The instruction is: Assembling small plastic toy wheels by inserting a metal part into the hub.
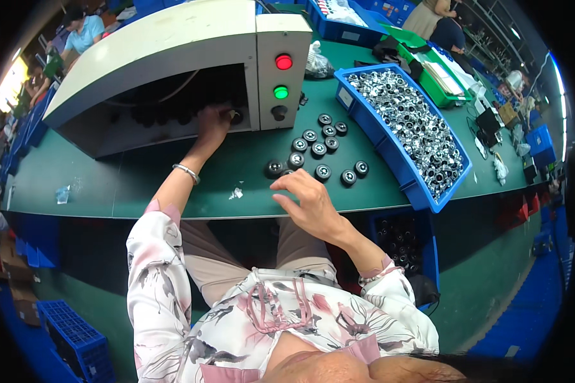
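Remote station notes: no word or number legible from my end. I log a white label (345,97) at one o'clock, on the near-left corner of the blue bin (384,145); print too small. Farther out, just short of one, a pale label (350,36) on a blue tray (329,27), likewise unreadable to me. Close in, toward one to two o'clock, black round caps (323,172) carry white circular marks; I can't resolve any lettering in them.

Left hand (214,124) inside white machine (172,51), right hand (314,205) near black caps (317,149), blue tray (383,145) alongside
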